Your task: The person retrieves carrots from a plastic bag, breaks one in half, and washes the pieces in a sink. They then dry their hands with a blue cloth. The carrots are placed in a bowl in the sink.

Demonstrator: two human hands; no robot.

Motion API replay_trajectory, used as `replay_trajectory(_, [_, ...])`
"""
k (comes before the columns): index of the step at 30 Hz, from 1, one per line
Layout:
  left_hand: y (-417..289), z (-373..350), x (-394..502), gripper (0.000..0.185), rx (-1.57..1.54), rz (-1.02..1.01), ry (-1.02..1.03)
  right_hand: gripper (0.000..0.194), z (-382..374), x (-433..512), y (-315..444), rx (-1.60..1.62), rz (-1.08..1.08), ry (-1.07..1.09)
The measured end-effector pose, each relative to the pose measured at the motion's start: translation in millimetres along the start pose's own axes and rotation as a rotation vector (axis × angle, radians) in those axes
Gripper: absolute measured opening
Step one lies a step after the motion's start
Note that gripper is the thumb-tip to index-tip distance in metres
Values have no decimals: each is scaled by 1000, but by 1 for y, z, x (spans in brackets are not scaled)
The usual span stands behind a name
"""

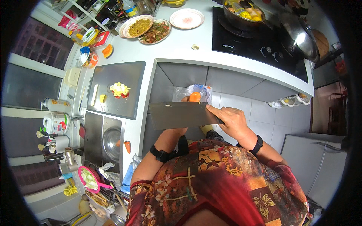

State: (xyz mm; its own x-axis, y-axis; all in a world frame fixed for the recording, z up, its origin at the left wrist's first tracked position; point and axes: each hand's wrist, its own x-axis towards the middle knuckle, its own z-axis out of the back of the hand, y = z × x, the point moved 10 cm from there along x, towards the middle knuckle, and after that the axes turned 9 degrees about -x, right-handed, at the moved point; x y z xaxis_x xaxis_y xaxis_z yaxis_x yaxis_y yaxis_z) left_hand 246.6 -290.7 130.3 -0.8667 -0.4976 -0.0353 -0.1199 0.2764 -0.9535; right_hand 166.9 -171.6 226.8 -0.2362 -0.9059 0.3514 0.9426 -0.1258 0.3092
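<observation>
My right hand (235, 120) grips the dark handle of a wide cleaver (181, 114), its thumb pressed near the blade's heel. The blade lies across the view in front of my body, with small food bits along its far edge. Just beyond that edge an orange carrot (194, 97) shows its rounded end. My left hand (185, 99) holds the carrot; the blade covers most of that hand, leaving a fingertip and the wrist in sight. Below and behind the carrot is a plastic bag (208, 94), partly hidden.
A chopping board (124, 70) on the left counter holds chopped food (120, 89). A carrot piece (127, 147) lies beside the sink (111, 142). Two plates of food (155, 32) and a white plate (186, 18) stand ahead. On the right is a black cooktop (240, 45) with a pan (244, 21).
</observation>
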Motion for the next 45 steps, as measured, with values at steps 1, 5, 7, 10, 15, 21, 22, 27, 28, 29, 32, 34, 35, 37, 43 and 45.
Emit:
replay_trajectory(1, [0,1,0,40,-44,3,-6,65,-2,1,0,-17,2,6])
replay_trajectory(5, [32,18,-4,31,-621,249,-222,68,-7,2,-1,-42,-4,-39])
replay_trajectory(7, [-11,11,0,33,166,-144,-13,68,-14,2,-2,-65,2,-34])
replay_trajectory(10, [-21,-4,-8,27,851,-346,92,69,-21,3,-4,-91,13,-42])
replay_trajectory(15, [-16,10,-2,21,507,-180,30,64,-41,3,-17,-102,-3,-8])
replay_trajectory(21, [35,34,-24,29,-445,464,-239,43,-92,-9,-86,69,-264,171])
replay_trajectory(22, [30,40,-24,30,-238,409,-214,36,-113,-20,-110,-10,-406,355])
replay_trajectory(27, [53,73,-60,38,-529,470,-416,31,-151,-34,-135,71,-489,503])
replay_trajectory(28, [50,85,-67,39,-425,421,-453,31,-157,-30,-133,124,-473,483])
replay_trajectory(29, [46,96,-72,40,-319,378,-477,30,-159,-27,-132,171,-467,458])
replay_trajectory(32, [13,141,-90,41,214,196,-613,30,-167,-22,-128,209,-437,455])
replay_trajectory(34, [-22,165,-103,42,710,55,-731,30,-170,-19,-127,206,-415,459])
replay_trajectory(35, [-26,180,-114,41,619,17,-821,30,-170,-18,-125,209,-403,455])
replay_trajectory(37, [-43,199,-130,40,929,41,-867,30,-169,-13,-122,239,-359,438])
replay_trajectory(43, [-45,232,-166,35,1263,117,-886,29,-173,-4,-120,233,-353,446])
replay_trajectory(45, [-44,238,-171,31,1294,123,-889,28,-173,-1,-118,227,-344,447])
